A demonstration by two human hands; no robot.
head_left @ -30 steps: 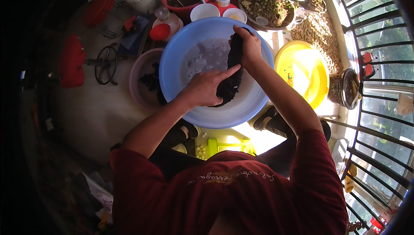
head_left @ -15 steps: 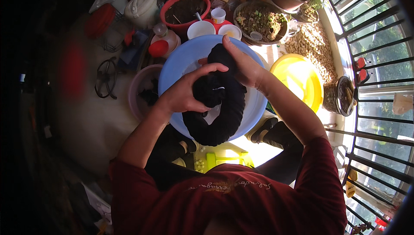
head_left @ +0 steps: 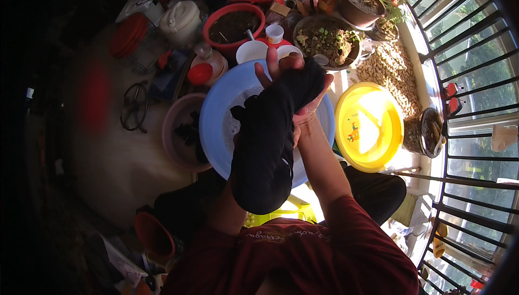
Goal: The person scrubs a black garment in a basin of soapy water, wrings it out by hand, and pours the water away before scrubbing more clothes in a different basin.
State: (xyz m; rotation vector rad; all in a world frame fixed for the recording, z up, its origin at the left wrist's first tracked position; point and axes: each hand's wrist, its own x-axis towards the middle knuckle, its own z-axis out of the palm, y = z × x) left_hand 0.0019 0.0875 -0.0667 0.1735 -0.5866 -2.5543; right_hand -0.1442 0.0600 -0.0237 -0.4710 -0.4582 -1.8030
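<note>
A long, bunched black garment (head_left: pixel 262 143) hangs over the blue basin (head_left: pixel 213 127), slanting from upper right to lower left; its exact kind cannot be made out. My right hand (head_left: pixel 305 112) is closed round its upper end, the thumb on the right side and fingers showing beyond the far edge. Most of my left hand (head_left: pixel 296 136) is hidden beneath the cloth. Only a bit of its fingers seems to curl round the right edge, near my right wrist. Soapy water (head_left: pixel 233 124) shows inside the basin beside the garment.
Left of the blue basin, a pinkish basin (head_left: pixel 172 116) holds dark cloth. A sunlit yellow basin (head_left: pixel 346 143) stands on the right. Beyond are white bowls (head_left: pixel 252 51), a red soil-filled pot (head_left: pixel 238 8) and potted plants (head_left: pixel 363 0). Barred windows (head_left: pixel 481 105) line the right side.
The garment's loop has straightened into a long bundle, with its upper end moved to the right. My left hand has gone from on top of the cloth to beneath it.
</note>
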